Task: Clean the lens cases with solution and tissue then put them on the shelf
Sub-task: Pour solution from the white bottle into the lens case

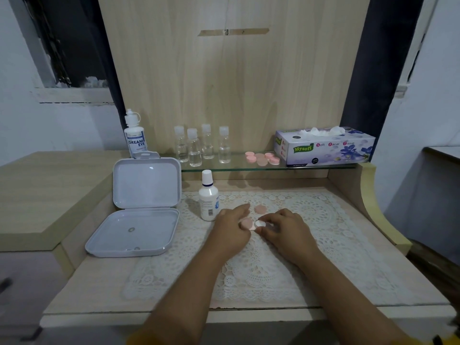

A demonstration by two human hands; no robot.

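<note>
A pink lens case (249, 224) lies on the lace mat (323, 220) between my hands. My left hand (231, 229) holds its pink capped end with thumb and fingers. My right hand (283, 230) pinches the white round part (260, 223) at its other end. A loose pink cap (260, 209) rests on the mat just beyond. A small white solution bottle (208, 196) stands upright left of my left hand. More pink lens cases (262, 158) sit on the glass shelf (311, 166). The tissue box (323, 149) stands at the shelf's right end.
An open white plastic box (139, 207) lies left of the mat. A larger solution bottle (135, 135) stands at the shelf's left end, with several small clear bottles (201, 145) beside it. A raised wooden side panel (373, 202) borders the desk on the right.
</note>
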